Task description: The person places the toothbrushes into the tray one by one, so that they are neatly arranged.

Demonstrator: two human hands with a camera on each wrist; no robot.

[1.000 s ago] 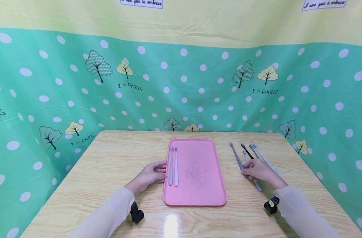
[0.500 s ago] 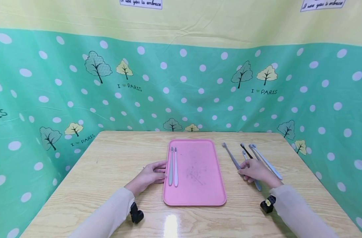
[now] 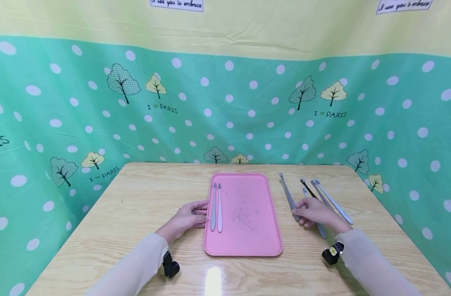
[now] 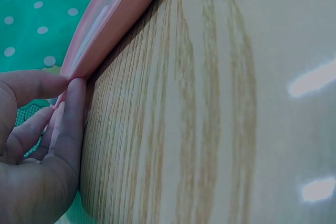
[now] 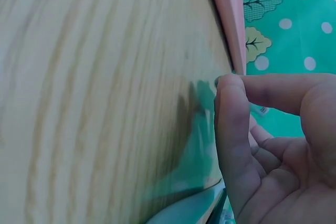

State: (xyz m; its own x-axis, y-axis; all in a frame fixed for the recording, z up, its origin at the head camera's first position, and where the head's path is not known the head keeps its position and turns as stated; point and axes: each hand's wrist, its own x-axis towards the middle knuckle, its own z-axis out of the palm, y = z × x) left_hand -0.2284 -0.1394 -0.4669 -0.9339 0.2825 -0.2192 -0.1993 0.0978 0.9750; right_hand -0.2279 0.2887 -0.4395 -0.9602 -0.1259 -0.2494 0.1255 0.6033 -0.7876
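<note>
A pink tray (image 3: 247, 242) lies in the middle of the table in the head view. My left hand (image 3: 184, 220) holds its left edge; in the left wrist view thumb and finger meet on the tray rim (image 4: 118, 35). Two toothbrushes, a grey-green one (image 3: 213, 209) and a white one (image 3: 219, 209), lie side by side along the tray's left side. Right of the tray, my right hand (image 3: 316, 211) pinches a grey toothbrush (image 3: 287, 191) near its handle end, head pointing away. In the right wrist view that brush is mostly hidden behind the fingertips.
More toothbrushes lie beyond and under my right hand: a black one (image 3: 307, 188), a light blue one (image 3: 334, 202), a grey one (image 3: 321, 195) and one partly covered, its blue handle (image 3: 321, 231) showing. A green dotted cloth (image 3: 247, 123) hangs behind the wooden table (image 3: 155, 185).
My right hand has shifted slightly left with the grey toothbrush, whose head has moved toward the tray, away from the other brushes. The left hand and tray have stayed put.
</note>
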